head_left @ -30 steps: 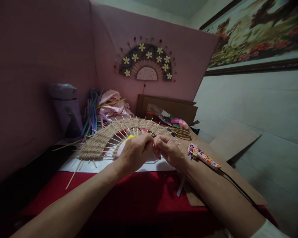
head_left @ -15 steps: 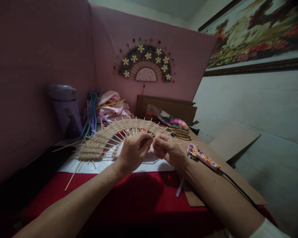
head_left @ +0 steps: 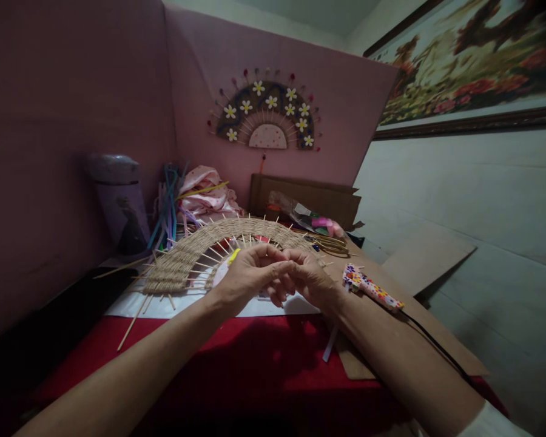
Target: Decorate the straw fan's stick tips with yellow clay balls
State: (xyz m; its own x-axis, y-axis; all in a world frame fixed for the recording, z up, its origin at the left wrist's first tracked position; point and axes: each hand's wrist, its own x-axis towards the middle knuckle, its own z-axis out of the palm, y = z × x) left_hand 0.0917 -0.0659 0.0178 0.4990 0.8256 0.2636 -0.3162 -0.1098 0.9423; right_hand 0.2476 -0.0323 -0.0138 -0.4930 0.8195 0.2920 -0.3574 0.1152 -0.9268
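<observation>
L hand (head_left: 246,280) & R hand (head_left: 307,278) pinched shut together over woven fan (head_left: 186,258), prob. on yellow strand (head_left: 233,255); keep tension even betw. sticks.

Woven fan (head_left: 186,258) left (glue gun (head_left: 372,289) right)

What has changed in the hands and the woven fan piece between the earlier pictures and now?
The left hand and right hand have closed together; their fingers now overlap, where before a small gap showed. A yellow bit shows above the left hand again. The half-round woven fan piece, the patterned tool and the red cloth stayed in place.
</observation>
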